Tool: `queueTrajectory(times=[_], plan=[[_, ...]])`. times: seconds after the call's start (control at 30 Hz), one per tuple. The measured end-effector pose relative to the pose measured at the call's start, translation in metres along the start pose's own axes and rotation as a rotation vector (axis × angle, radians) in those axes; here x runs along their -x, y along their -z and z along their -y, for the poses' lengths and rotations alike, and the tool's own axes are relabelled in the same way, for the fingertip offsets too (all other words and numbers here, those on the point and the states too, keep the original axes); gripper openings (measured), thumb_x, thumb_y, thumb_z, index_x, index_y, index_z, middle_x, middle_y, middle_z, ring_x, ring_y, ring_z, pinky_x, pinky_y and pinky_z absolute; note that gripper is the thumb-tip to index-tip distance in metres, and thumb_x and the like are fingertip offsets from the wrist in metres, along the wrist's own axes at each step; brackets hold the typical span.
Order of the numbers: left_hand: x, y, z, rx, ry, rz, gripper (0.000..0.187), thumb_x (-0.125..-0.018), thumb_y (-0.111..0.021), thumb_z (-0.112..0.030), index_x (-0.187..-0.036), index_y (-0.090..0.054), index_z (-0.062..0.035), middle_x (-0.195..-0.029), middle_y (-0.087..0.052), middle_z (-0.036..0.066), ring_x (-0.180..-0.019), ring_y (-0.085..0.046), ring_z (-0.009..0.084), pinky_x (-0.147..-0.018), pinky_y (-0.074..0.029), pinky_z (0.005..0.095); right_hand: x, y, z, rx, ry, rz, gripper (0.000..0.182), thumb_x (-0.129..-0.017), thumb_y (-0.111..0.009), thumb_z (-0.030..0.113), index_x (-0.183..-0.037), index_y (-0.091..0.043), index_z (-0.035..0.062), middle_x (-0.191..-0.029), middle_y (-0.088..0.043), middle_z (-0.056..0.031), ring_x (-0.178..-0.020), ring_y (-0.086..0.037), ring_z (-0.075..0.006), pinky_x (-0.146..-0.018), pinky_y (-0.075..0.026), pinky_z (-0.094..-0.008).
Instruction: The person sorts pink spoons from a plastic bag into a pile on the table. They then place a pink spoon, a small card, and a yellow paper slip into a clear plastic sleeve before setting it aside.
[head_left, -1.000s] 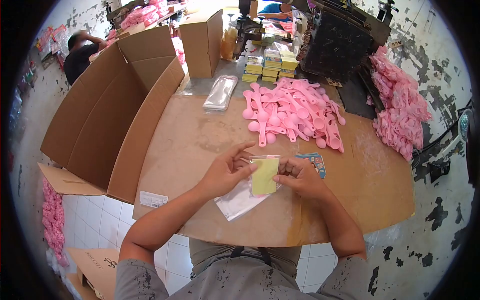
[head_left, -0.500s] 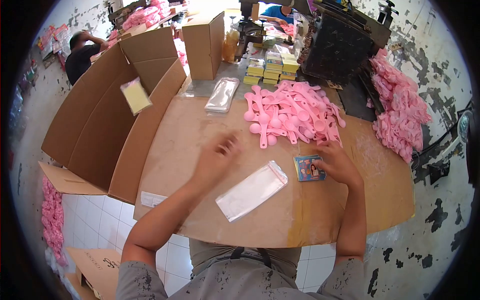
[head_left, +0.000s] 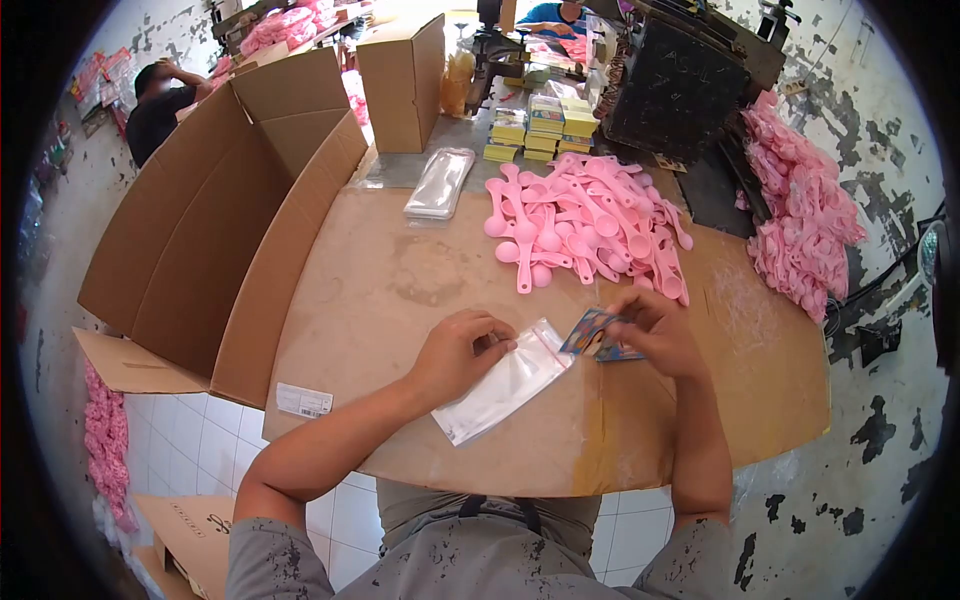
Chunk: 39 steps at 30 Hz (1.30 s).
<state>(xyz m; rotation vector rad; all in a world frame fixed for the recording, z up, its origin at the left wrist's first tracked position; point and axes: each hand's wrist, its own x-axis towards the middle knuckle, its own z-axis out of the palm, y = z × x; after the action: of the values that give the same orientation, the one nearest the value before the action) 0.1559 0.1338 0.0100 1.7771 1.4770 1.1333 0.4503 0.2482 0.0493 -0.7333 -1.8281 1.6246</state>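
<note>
On the cardboard-covered table, my left hand [head_left: 466, 352] pinches the upper part of a clear plastic bag [head_left: 490, 398] with a pinkish strip near its opening. My right hand [head_left: 652, 332] grips a colourful card [head_left: 582, 332] whose left end reaches the bag's open end. More cards [head_left: 622, 352] lie under my right fingers, partly hidden. Beyond my hands is a heap of pink plastic spoons [head_left: 590, 222]. A stack of clear bags [head_left: 440, 184] lies to the left of the heap.
A large open cardboard box [head_left: 225, 215] stands at the left, beside a taller box [head_left: 402, 85]. Card stacks [head_left: 545, 122] and a black machine [head_left: 670, 85] are behind the spoons. Pink packets [head_left: 800, 215] hang at the right. A person [head_left: 155, 110] is at the far left.
My left hand has come down and right onto the bag. My right hand has lifted a card leftward. The yellowish packet that was over the large box is gone from view.
</note>
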Motion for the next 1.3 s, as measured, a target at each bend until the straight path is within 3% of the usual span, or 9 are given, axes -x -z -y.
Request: queueTrajectory(times=[0.13,0.33,0.43,0.63,0.83,0.93,1.03,1.13,1.3], plan=[[0.001,-0.001,0.007,0.144,-0.045,-0.082,0.012,-0.094,-0.076,-0.009,-0.102,-0.069,-0.0009,-0.094,-0.072,0.007,-0.081,-0.065,0.0137,-0.071,-0.053,0.0307,-0.006,-0.039,0.002,0.489,0.157,0.193,0.020,-0.088,-0.077,0.005,-0.106,-0.070,0.0016,-0.099,-0.072,-0.0059,-0.094,-0.068,-0.0149,-0.083,-0.055,-0.0337],[-0.006,0.015,0.003,0.812,0.231,-0.022,0.015,-0.102,-0.067,-0.005,-0.115,-0.062,-0.0015,-0.100,-0.075,0.008,-0.088,-0.072,0.0148,-0.075,-0.056,0.0275,-0.003,-0.037,0.000,0.440,0.153,0.078,0.017,-0.090,-0.076,0.007,-0.105,-0.071,-0.0002,-0.099,-0.073,-0.0060,-0.091,-0.068,-0.0139,-0.082,-0.055,-0.0304],[-0.004,0.014,-0.004,0.813,0.181,0.001,0.021,-0.104,-0.066,-0.007,-0.123,-0.061,-0.0015,-0.099,-0.076,0.009,-0.087,-0.073,0.0132,-0.072,-0.055,0.0251,-0.007,-0.035,-0.012,0.166,0.022,-0.141,0.017,-0.094,-0.073,0.006,-0.110,-0.069,-0.0004,-0.104,-0.072,-0.0063,-0.093,-0.068,-0.0115,-0.084,-0.055,-0.0282],[-0.001,0.007,-0.004,0.634,0.249,0.035,0.022,-0.106,-0.063,-0.008,-0.125,-0.062,0.0030,-0.099,-0.075,0.006,-0.087,-0.070,0.0089,-0.073,-0.055,0.0229,-0.013,-0.036,-0.014,0.055,0.234,-0.391,0.024,-0.100,-0.070,0.005,-0.123,-0.063,0.0000,-0.106,-0.070,-0.0071,-0.096,-0.069,-0.0113,-0.086,-0.056,-0.0269],[0.000,0.007,-0.002,0.082,0.119,0.065,0.020,-0.103,-0.069,-0.013,-0.117,-0.073,0.0016,-0.100,-0.075,0.005,-0.085,-0.068,0.0091,-0.070,-0.052,0.0241,-0.001,-0.044,-0.011,0.039,0.165,0.047,0.022,-0.097,-0.073,0.006,-0.118,-0.068,0.0012,-0.108,-0.071,-0.0063,-0.095,-0.070,-0.0156,-0.082,-0.056,-0.0306],[-0.001,0.004,0.006,0.091,-0.073,-0.101,0.020,-0.102,-0.071,-0.015,-0.114,-0.075,0.0003,-0.101,-0.076,0.006,-0.087,-0.070,0.0114,-0.072,-0.054,0.0259,-0.003,-0.059,-0.009,0.534,0.159,0.141,0.020,-0.095,-0.074,0.005,-0.115,-0.072,0.0023,-0.105,-0.072,-0.0049,-0.093,-0.070,-0.0159,-0.081,-0.055,-0.0312],[-0.004,0.003,0.014,0.395,0.119,-0.166,0.024,-0.103,-0.069,-0.016,-0.120,-0.072,0.0014,-0.102,-0.077,0.009,-0.088,-0.072,0.0134,-0.072,-0.057,0.0263,-0.004,-0.056,-0.007,0.537,0.183,0.129,0.019,-0.094,-0.074,0.005,-0.113,-0.073,0.0026,-0.101,-0.073,-0.0044,-0.093,-0.069,-0.0146,-0.081,-0.055,-0.0311],[-0.006,0.018,0.006,0.777,0.248,-0.025,0.024,-0.104,-0.067,-0.012,-0.124,-0.069,0.0008,-0.103,-0.078,0.010,-0.087,-0.072,0.0113,-0.075,-0.058,0.0263,-0.002,-0.055,-0.008,0.361,0.154,-0.088,0.022,-0.095,-0.074,0.004,-0.116,-0.071,0.0023,-0.102,-0.073,-0.0046,-0.093,-0.069,-0.0130,-0.081,-0.055,-0.0305],[0.000,0.013,-0.010,0.689,0.255,0.057,0.029,-0.104,-0.068,-0.011,-0.130,-0.066,0.0009,-0.102,-0.078,0.012,-0.083,-0.074,0.0137,-0.074,-0.059,0.0275,-0.010,-0.060,-0.002,-0.081,0.147,-0.370,0.025,-0.096,-0.071,0.001,-0.120,-0.069,0.0028,-0.104,-0.072,-0.0059,-0.092,-0.068,-0.0106,-0.083,-0.055,-0.0278]])
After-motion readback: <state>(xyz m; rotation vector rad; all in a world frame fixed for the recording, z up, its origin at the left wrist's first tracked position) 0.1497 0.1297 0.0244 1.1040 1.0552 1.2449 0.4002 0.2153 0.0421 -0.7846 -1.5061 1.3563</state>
